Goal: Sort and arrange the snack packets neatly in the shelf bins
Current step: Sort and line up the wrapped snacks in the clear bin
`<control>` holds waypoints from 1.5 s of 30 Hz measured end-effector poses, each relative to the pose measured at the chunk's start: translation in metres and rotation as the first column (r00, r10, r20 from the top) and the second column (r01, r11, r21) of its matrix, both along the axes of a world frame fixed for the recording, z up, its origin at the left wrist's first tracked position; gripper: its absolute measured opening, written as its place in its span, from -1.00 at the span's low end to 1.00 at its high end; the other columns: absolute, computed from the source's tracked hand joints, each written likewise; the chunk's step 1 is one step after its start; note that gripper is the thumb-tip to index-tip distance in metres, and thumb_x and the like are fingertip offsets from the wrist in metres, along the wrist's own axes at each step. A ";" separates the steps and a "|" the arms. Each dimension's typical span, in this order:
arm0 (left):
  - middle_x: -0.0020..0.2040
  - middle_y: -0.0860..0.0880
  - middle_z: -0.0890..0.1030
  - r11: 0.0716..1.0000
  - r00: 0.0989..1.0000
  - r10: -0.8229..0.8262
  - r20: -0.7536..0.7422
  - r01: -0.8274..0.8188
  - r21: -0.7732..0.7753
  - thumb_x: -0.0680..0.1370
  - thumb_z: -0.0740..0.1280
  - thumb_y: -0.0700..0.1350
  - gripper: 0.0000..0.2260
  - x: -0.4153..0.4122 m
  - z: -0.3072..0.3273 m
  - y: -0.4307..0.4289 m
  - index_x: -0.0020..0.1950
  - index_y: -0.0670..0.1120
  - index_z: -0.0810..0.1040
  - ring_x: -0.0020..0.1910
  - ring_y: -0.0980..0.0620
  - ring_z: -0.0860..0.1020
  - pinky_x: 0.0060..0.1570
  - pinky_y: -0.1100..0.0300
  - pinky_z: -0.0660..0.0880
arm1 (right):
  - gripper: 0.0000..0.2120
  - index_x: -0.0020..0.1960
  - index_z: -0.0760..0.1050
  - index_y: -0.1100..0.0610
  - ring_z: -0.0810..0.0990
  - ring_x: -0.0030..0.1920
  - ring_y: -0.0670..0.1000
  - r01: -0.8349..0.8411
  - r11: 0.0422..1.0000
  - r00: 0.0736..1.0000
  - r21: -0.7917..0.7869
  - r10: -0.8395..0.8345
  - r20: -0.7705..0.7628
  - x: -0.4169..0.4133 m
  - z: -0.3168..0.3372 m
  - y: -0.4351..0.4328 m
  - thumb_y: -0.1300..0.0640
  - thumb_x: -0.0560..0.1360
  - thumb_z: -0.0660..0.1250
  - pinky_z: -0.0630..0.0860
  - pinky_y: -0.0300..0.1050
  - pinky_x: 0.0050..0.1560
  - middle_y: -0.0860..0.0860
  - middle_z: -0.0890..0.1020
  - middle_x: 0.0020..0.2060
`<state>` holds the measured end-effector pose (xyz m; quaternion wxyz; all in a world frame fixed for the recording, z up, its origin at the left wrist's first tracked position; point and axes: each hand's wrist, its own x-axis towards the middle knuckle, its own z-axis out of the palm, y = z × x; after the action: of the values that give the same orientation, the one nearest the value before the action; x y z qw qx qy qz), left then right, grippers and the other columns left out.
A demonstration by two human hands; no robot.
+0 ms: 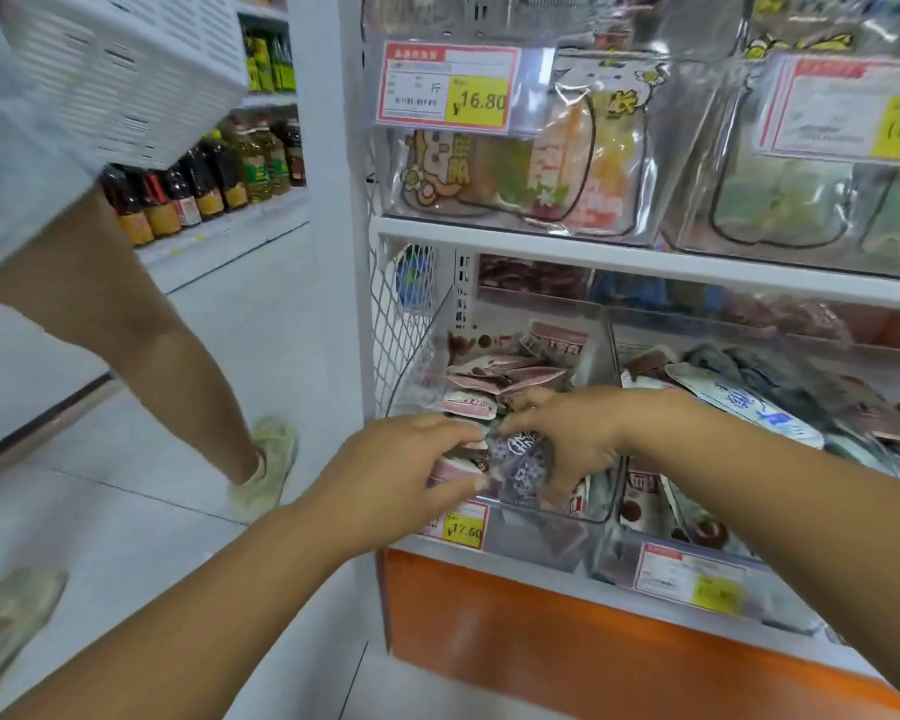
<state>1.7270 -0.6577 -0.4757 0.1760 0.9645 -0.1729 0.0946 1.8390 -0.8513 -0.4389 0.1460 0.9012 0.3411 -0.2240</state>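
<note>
Presently held at the front rim of the clear bin [536, 532]: purple patterned packet [520, 459], gripped by the right hand [567, 433] with thumb below and fingers curled over, and pink packets [450, 467] clamped in the curled left hand [401, 470] just left of it. Deeper inside the same bin, loose pile of pink-and-white snack packets [484, 376]; on the bin's front face, yellow price tag [463, 527]. Right of the bin, neighbouring bin [645, 550] with blue-and-white packets [744, 407]; above the bin, shelf [593, 246] of larger bags [567, 163]; left of the bin, another person's leg [141, 324], white basket [126, 70] and oil bottles [204, 189].
</note>
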 end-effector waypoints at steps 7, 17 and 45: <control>0.22 0.20 0.50 1.000 0.999 0.026 -0.023 -0.027 -0.010 0.52 0.26 0.25 -0.55 -0.003 0.001 -0.005 0.39 0.20 0.40 -0.04 0.24 0.44 0.03 0.22 0.48 | -0.06 0.51 0.12 -0.17 0.26 0.43 0.11 0.003 1.000 1.000 -0.010 -0.003 0.020 -0.007 0.001 0.002 -0.10 0.28 0.56 0.33 0.07 0.37 -0.02 0.16 0.46; 0.39 0.29 0.31 0.921 0.998 0.012 -0.056 -0.032 -0.388 0.42 0.47 0.14 -0.27 -0.007 0.024 -0.032 0.46 0.31 0.14 0.25 0.29 0.38 0.23 0.25 0.37 | -0.58 0.27 0.46 -0.23 0.48 0.08 -0.39 0.173 0.613 0.985 0.771 -0.109 -0.133 -0.053 0.045 -0.058 0.00 0.46 0.44 0.38 -0.54 -0.01 -0.37 0.49 0.17; -0.09 0.11 0.62 0.357 0.927 -0.184 -0.327 -0.247 -0.901 0.54 0.38 -0.03 -0.90 0.048 0.041 -0.252 0.03 0.08 0.63 -0.34 0.05 0.65 0.08 0.01 0.57 | -0.39 0.45 0.30 -0.08 0.54 0.00 0.06 0.230 -0.121 0.408 0.965 -0.889 -0.209 -0.086 -0.002 -0.315 -0.02 0.46 0.43 0.39 -0.45 -0.23 0.09 0.52 0.08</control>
<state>1.7755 -0.9092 -0.4344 0.7185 0.6947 -0.0326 -0.0062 1.7527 -1.1663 -0.4411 -0.4490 0.8485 -0.1251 0.2506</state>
